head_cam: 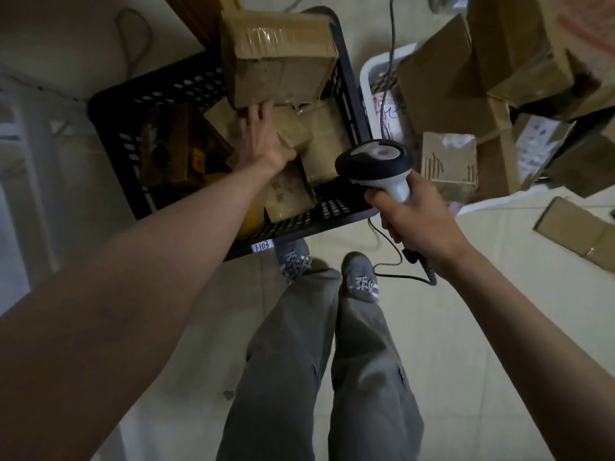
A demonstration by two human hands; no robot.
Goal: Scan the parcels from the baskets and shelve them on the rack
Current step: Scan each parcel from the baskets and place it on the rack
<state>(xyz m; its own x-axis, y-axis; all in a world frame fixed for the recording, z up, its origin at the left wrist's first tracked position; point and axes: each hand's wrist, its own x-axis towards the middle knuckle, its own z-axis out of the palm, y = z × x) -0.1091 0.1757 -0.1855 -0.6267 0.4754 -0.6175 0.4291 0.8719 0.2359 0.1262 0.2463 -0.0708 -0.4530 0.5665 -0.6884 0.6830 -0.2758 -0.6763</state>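
Step in hand, as I judge it: picking a parcel out of the black basket (336,207) for scanning.

To do it well: take one box only, get the fingers under an edge before lifting, and turn the label face toward the scanner (376,161). The large taped box (279,54) leans on the far rim just beyond the left grip; lifting from beneath it could tip it, so steady it or move it first.

Left hand (263,141): reaching down into the basket, fingers extended and spread, tips touching the lower edge of the large box, palm over a small box (294,138). Nothing clasped yet; grip apart.

Right hand (412,214): grip clamped round the scanner handle, head pointing toward the basket, cable (387,257) trailing below the wrist.

More parcels lie in a white basket (367,71) beyond the right grip. Rack not in view.
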